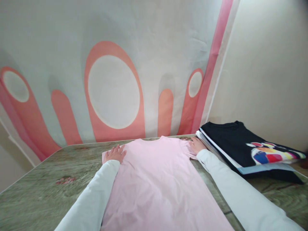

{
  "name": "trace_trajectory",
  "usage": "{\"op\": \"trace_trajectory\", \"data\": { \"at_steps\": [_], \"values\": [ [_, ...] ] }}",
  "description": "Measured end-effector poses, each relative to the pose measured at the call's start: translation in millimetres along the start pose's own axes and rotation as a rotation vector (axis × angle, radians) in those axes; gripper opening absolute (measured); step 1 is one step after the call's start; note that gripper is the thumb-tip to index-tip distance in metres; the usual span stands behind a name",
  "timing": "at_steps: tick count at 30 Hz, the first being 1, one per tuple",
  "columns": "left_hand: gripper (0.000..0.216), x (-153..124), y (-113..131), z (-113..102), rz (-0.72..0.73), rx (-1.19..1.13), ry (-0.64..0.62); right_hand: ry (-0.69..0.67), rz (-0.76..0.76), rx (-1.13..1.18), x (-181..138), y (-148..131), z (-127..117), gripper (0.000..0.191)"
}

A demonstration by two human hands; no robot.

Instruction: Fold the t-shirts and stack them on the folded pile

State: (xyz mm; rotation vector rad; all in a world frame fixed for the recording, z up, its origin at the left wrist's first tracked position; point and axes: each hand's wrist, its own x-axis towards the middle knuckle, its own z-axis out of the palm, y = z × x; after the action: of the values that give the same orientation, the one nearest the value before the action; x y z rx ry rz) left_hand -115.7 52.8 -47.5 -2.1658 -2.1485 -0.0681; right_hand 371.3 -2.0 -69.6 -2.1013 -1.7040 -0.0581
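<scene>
A pale pink T-shirt (pixel 156 179) lies spread on the wood-patterned table, its neckline at the far edge and its lower part running out of view at the bottom. My left hand (pixel 115 154) rests on the sleeve at the left, fingers spread and lying flat. On the opposite sleeve lies my right hand (pixel 197 145), its fingers apart and touching the cloth, which is slightly bunched there. Small wrinkles cross the body of the shirt.
Right of my right arm sits a stack of folded shirts (pixel 231 141), a black one with a colourful print on top. The wood-grain table (pixel 43 192) ends against a grey backdrop (pixel 156 38) with coral shapes. A plain wall (pixel 264 70) stands at right.
</scene>
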Motion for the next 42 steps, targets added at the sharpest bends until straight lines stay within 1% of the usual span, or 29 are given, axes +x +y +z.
{"op": "trace_trajectory", "data": {
  "at_steps": [2,3,5,6,7,8,9,11,13,15,16,18,20,22,25,28,30,33,34,35,36,38,39,40,42],
  "values": [
    [0.051,-1,0,-6,-0.01,0.013,-0.015,0.011,-0.005,0.023,2,4,-4,0.043],
    [0.051,-2,2,-12,-0.027,0.029,-0.035,0.011,-0.008,0.028,3,4,-6,0.04],
    [0.055,-4,14,-32,-0.038,0.088,-0.07,0.027,-0.013,0.035,2,3,-8,0.036],
    [0.059,-5,25,-44,-0.009,0.121,-0.082,0.039,-0.013,0.035,2,2,-8,0.036],
    [0.062,-7,41,-55,0.07,0.151,-0.071,0.05,-0.012,0.033,1,0,-9,0.035],
    [0.061,-10,59,-66,0.174,0.143,-0.087,0.063,-0.01,0.031,0,-2,-10,0.035],
    [0.057,-13,82,-75,0.3,0.105,-0.113,0.073,-0.012,0.023,-1,-6,-12,0.035],
    [0.053,-22,133,-85,0.457,0.065,-0.157,0.079,-0.032,-0.005,-4,-13,-15,0.034],
    [0.051,-33,184,-83,0.608,0.028,-0.191,0.058,-0.089,-0.03,-7,-22,-20,0.033],
    [0.048,-42,228,-73,0.699,-0.004,-0.189,0.008,-0.186,-0.037,-11,-33,-23,0.031],
    [0.048,-46,244,-66,0.718,-0.016,-0.171,-0.022,-0.238,-0.034,-13,-38,-23,0.03],
    [0.05,-52,266,-50,0.734,-0.045,-0.127,-0.088,-0.339,-0.03,-16,-47,-22,0.03],
    [0.053,-53,275,-34,0.712,-0.091,-0.041,-0.135,-0.388,-0.029,-19,-51,-17,0.033],
    [0.055,-52,276,-20,0.688,-0.132,0.039,-0.168,-0.375,-0.046,-20,-50,-12,0.038],
    [0.059,-49,274,-9,0.682,-0.151,0.079,-0.233,-0.252,-0.105,-19,-39,-7,0.05],
    [0.062,-48,274,-8,0.666,-0.154,0.062,-0.284,-0.09,-0.148,-14,-25,-6,0.06],
    [0.063,-49,274,-10,0.66,-0.156,0.041,-0.269,-0.002,-0.16,-11,-17,-8,0.058],
    [0.066,-50,274,-13,0.666,-0.169,0.042,-0.13,0.047,-0.159,-10,-17,-13,0.053],
    [0.067,-50,273,-12,0.667,-0.175,0.046,-0.076,0.021,-0.147,-12,-20,-15,0.053],
    [0.068,-50,273,-12,0.666,-0.18,0.05,-0.044,-0.04,-0.127,-15,-24,-17,0.053],
    [0.069,-49,273,-11,0.664,-0.183,0.051,-0.05,-0.13,-0.101,-20,-29,-18,0.053],
    [0.068,-48,273,-9,0.657,-0.186,0.051,-0.161,-0.325,-0.056,-32,-39,-19,0.054],
    [0.068,-48,273,-8,0.653,-0.188,0.049,-0.234,-0.387,-0.049,-40,-43,-19,0.055],
    [0.068,-48,273,-8,0.65,-0.189,0.047,-0.299,-0.41,-0.057,-47,-44,-19,0.057],
    [0.068,-48,273,-7,0.646,-0.192,0.041,-0.378,-0.363,-0.099,-59,-41,-20,0.063]
  ]
}}
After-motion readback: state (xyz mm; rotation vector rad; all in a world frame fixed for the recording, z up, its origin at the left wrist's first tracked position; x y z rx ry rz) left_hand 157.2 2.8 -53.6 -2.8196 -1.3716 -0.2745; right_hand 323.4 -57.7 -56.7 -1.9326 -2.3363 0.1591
